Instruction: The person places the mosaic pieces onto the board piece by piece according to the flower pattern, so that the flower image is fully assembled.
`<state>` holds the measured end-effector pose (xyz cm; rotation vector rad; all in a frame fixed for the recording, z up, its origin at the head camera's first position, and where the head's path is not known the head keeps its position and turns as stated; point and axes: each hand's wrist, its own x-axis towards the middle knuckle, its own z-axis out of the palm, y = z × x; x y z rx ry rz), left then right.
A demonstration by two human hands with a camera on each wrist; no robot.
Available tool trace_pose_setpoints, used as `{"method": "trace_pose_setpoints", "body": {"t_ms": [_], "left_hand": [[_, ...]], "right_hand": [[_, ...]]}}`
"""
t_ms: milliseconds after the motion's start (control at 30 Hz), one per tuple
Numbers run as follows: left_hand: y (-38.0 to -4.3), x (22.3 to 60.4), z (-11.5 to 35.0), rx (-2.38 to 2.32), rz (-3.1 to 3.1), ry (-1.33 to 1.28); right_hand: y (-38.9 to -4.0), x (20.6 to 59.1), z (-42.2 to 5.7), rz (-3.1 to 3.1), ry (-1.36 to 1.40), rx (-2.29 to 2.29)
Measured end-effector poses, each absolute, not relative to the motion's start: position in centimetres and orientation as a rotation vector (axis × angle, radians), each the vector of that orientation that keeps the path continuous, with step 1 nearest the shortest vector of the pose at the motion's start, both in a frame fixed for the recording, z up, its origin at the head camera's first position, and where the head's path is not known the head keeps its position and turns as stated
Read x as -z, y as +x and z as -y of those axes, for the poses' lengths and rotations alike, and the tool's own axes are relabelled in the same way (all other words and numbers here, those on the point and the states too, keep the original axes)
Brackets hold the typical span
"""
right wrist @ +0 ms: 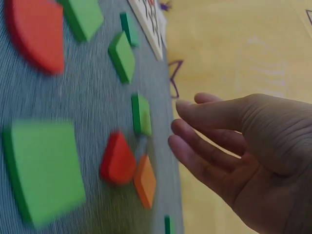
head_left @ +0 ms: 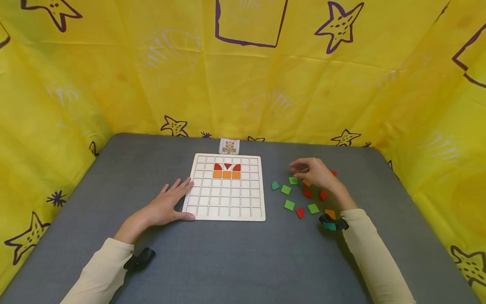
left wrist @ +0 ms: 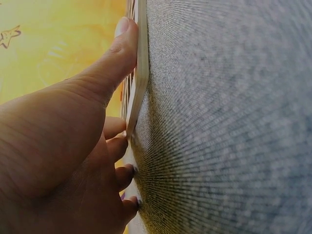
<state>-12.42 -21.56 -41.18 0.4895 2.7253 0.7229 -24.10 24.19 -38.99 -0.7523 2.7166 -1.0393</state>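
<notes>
A white gridded board lies on the table, with three red pieces in one row and three orange squares in the row just below. My left hand rests at the board's left edge, fingers spread and thumb along the near corner. Over the loose pieces on the right, my right hand hovers with its fingers loosely bent and nothing between them. Nearest below it are a green square and an orange piece. In the right wrist view, a red piece lies beside them.
Several green squares, a teal quarter piece and red pieces are scattered right of the board. A small printed pattern card stands behind the board. Yellow patterned cloth hangs behind the grey table.
</notes>
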Motion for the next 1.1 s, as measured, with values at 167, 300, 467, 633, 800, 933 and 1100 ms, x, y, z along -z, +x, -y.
{"method": "trace_pose_setpoints", "body": {"t_ms": [167, 300, 467, 633, 800, 933, 1100], "left_hand": [[-12.4, 41.2, 21.6, -0.721, -2.723, 0.485], [-12.4, 41.1, 21.6, -0.727, -2.722, 0.483], [-12.4, 41.2, 21.6, -0.727, -2.724, 0.488], [-12.4, 41.3, 21.6, -0.726, -2.727, 0.494], [-12.5, 41.3, 21.6, -0.721, -2.722, 0.488], [-12.5, 41.4, 21.6, -0.719, -2.721, 0.48], [-12.5, 41.4, 21.7, -0.714, -2.723, 0.469]], "right_hand": [[-23.9, 38.8, -26.4, -2.691, -0.715, 0.963], [-23.7, 39.0, -27.8, -2.649, -0.728, 0.917], [-23.5, 39.4, -28.8, -2.653, -0.752, 0.913], [-23.5, 39.7, -29.2, -2.703, -0.729, 0.923], [-23.5, 40.0, -29.3, -2.753, -0.663, 0.926], [-23.5, 40.2, -29.3, -2.783, -0.616, 0.934], [-23.6, 40.2, -29.4, -2.793, -0.566, 0.955]]}}
